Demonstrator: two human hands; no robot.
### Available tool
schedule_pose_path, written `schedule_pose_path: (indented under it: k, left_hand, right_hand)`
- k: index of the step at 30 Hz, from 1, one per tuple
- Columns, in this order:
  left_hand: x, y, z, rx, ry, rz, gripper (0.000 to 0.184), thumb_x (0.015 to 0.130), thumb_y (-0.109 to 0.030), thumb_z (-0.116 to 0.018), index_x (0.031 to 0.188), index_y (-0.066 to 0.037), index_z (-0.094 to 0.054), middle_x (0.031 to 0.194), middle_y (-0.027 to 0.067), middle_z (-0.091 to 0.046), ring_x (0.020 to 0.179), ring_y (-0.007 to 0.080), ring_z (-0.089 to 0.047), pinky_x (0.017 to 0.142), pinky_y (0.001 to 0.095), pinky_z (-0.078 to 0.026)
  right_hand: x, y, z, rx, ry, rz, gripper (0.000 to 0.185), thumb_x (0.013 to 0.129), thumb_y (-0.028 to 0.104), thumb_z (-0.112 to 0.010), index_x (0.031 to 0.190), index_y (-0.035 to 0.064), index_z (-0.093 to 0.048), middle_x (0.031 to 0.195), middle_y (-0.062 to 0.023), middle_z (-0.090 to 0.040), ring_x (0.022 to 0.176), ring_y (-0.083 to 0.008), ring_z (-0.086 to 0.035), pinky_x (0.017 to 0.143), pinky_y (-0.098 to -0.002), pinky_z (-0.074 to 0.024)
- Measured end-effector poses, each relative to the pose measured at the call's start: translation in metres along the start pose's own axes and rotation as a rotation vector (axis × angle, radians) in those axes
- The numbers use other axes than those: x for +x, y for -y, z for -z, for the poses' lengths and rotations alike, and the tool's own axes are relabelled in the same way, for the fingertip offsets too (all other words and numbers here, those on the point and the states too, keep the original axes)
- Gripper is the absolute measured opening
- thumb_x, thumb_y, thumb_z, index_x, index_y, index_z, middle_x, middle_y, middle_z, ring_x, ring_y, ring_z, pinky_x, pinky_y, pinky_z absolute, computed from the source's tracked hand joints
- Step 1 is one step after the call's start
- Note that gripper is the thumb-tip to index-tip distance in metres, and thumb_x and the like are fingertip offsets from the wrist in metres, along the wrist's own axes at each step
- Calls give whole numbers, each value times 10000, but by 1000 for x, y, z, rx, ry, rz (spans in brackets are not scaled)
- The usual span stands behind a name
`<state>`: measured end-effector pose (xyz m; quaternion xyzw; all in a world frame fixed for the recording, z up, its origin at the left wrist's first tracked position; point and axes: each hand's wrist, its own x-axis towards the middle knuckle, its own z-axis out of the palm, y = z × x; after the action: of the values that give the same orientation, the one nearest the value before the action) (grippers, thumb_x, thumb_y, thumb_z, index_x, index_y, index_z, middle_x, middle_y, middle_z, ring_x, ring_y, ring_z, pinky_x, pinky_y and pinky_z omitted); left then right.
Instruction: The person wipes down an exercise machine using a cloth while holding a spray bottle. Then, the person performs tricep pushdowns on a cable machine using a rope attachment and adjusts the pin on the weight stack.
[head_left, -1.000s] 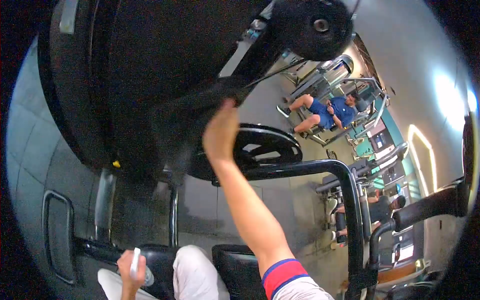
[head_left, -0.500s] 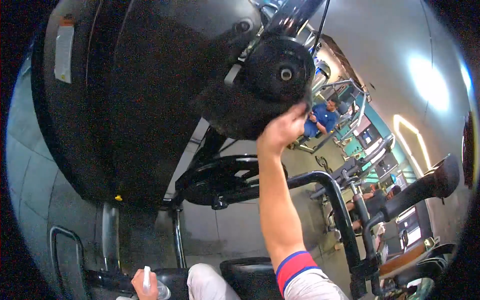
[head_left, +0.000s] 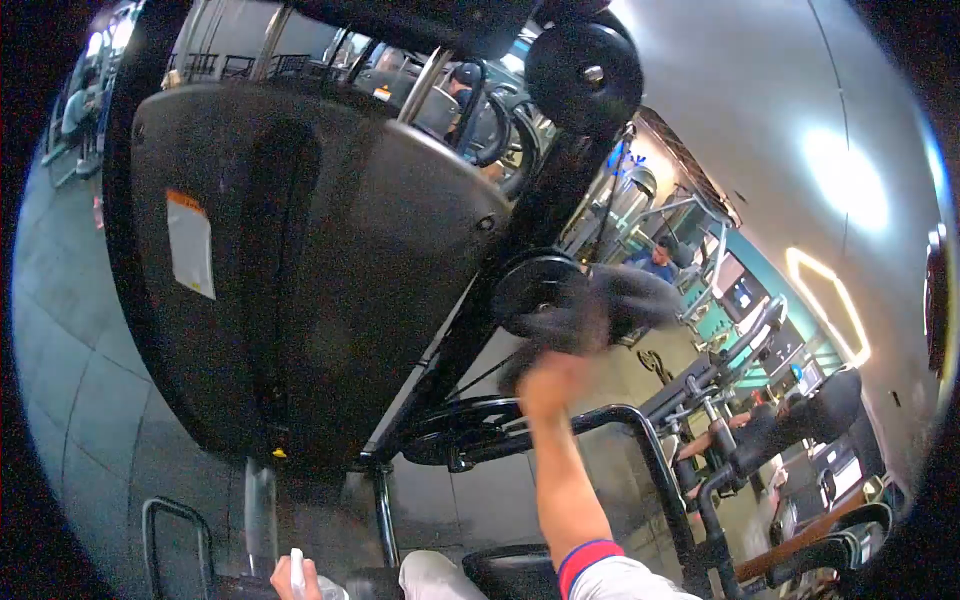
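Note:
My right hand (head_left: pixel 553 383), smeared by motion, grips a dark cloth (head_left: pixel 640 300) that is flung out in front of the lower black pulley (head_left: pixel 530 285) of a weight machine. Whether the cloth touches the pulley I cannot tell. Low in the view, my left hand (head_left: pixel 312 580) is closed around a spray bottle with a white top (head_left: pixel 297 572); its clear body is partly cut off by the bottom edge. A large dark machine cover (head_left: pixel 345 250) with a white label (head_left: pixel 190 245) fills the left.
Another round pulley (head_left: pixel 585 75) sits higher on the slanted frame. A bent black bar (head_left: pixel 640 420) and a padded lever (head_left: pixel 815 420) stand to the right. Below is a weight plate (head_left: pixel 440 425). A person in blue (head_left: pixel 655 262) is farther back among other machines.
The view has shifted, so the machine cover appears lower and more of the gym shows behind it. My right hand has moved down in view with the cloth, which now swings out to the right.

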<state>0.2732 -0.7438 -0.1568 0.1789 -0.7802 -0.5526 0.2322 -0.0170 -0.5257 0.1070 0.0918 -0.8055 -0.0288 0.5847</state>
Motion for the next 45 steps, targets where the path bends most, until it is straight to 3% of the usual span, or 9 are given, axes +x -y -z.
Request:
schedule_pose_path:
  k: [4,10,13,19,22,34,37,43,45]
  left_hand:
    - [9,-24,17,197,-87,-235,236,850,-117,-600,664,-24,-488,597,154,-457,517,351,-421,487,417,-347]
    - [18,-64,46,303,-184,-530,137,857,-89,-591,801,34,-569,601,169,-460,516,354,-447,468,415,-349]
    - [18,-114,64,163,-90,-222,189,847,-134,-613,751,13,-545,576,159,-449,497,316,-423,470,407,-351]
    - [16,-122,67,17,-226,-120,159,829,-101,-628,752,16,-554,598,163,-491,508,323,-449,457,396,-356]
    - [23,-112,75,370,-264,-641,116,823,-65,-627,815,38,-574,609,165,-486,508,323,-462,447,406,-359]
    - [-3,-128,114,635,-195,-672,150,817,-28,-622,941,41,-574,705,157,-514,568,324,-484,452,424,-386]
    - [-9,-126,110,160,-154,-148,231,825,-166,-570,665,-1,-543,593,151,-499,549,338,-504,514,415,-368]
    - [-7,-148,96,111,-180,-161,201,866,-141,-583,723,-2,-563,615,60,-536,552,177,-498,525,322,-395]
    - [0,-151,98,225,-104,-186,195,865,-136,-581,733,7,-569,622,69,-540,559,173,-501,531,315,-394]
  right_hand:
    - [4,-10,-26,119,58,305,489,796,296,-607,1130,-53,-528,1089,-248,-545,1074,-441,-475,992,-496,-308]
    - [172,-24,-5,779,-350,-343,352,837,241,-576,1065,-26,-574,1091,-247,-554,1031,-450,-488,914,-502,-342]
    - [255,16,21,606,-557,161,450,843,348,-546,1136,7,-561,1153,-227,-532,1087,-420,-470,965,-506,-310]
    - [302,33,18,254,-11,291,479,788,435,-559,1149,121,-577,1179,-184,-526,1124,-414,-444,847,-539,-386]
    - [300,42,17,264,-205,116,441,770,384,-583,1085,77,-599,1141,-151,-551,1105,-383,-459,820,-534,-412]
    - [201,19,-22,412,-238,74,442,807,156,-522,1217,2,-466,1246,-226,-458,1157,-432,-405,1010,-537,-268]
    - [213,5,-1,525,-161,193,532,808,108,-522,1309,-13,-391,1332,-248,-390,1250,-440,-333,1057,-521,-213]
    - [273,-4,-18,559,-503,158,251,785,228,-578,922,23,-627,1048,-199,-587,999,-349,-526,851,-493,-429]
    - [257,-20,7,855,-204,23,213,819,236,-562,801,25,-589,902,-201,-587,804,-364,-583,823,-471,-448]
